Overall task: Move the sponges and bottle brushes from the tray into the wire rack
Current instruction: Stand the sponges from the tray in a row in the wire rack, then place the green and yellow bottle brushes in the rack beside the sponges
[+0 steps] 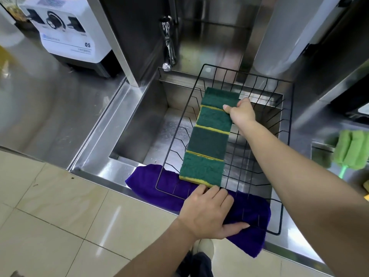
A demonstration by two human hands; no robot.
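Several green-and-yellow sponges (pixel 209 136) lie in a row inside the black wire rack (pixel 287 148), which spans the sink. My right hand (pixel 240 112) pinches the far end of the row, thumb on the top of the second sponge. My left hand (pixel 207 212) rests on the rack's near rim, fingers touching the nearest sponge and thumb lying on the purple cloth (pixel 247 222). A green bottle brush (pixel 351 150) lies in the tray (pixel 321 145) at the right edge, with a bit of yellow sponge (pixel 366 185) below it.
The steel sink (pixel 139 124) lies under the rack, with a faucet (pixel 167 45) behind it. A white blender base (pixel 67 31) stands on the counter at the left. A white cylinder (pixel 283 37) stands at the back right. Tiled floor lies below.
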